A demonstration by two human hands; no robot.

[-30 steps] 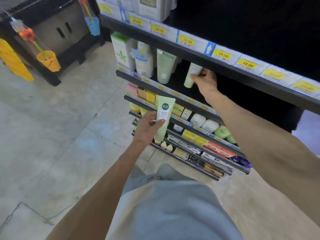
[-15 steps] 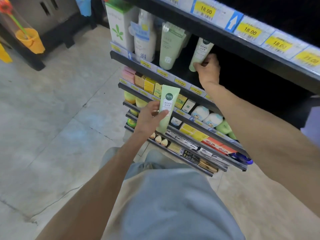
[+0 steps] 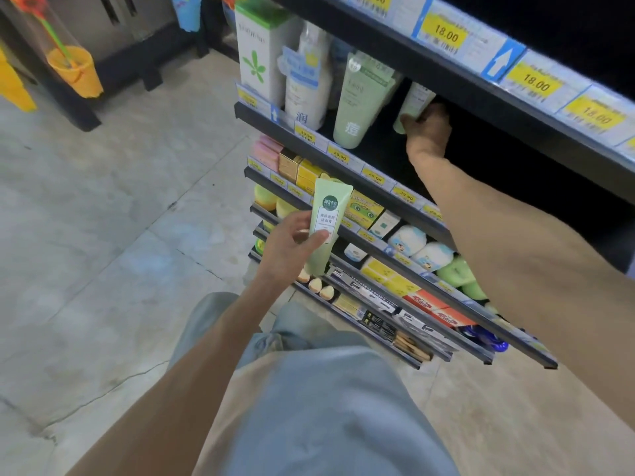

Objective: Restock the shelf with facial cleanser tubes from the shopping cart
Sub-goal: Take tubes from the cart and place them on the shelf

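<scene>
Two tubes: one in each hand.
Left hand (image 3: pixel 292 245): grips the green tube (image 3: pixel 326 225) upright, cap down, in front of the lower shelves.
Right hand (image 3: pixel 427 130): farther in, fingers curled round a pale tube (image 3: pixel 414 103) on the shelf (image 3: pixel 343 159).
Key relation: the shelf gap lies up and right of the green tube; the left hand is nearer it.

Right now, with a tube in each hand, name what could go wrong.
1. The right hand sets a pale tube beside the standing green tube; a nudge might topple it.
2. The left hand pinches its light green cleanser tube low down in mid-air; it could slip to the floor.
</scene>
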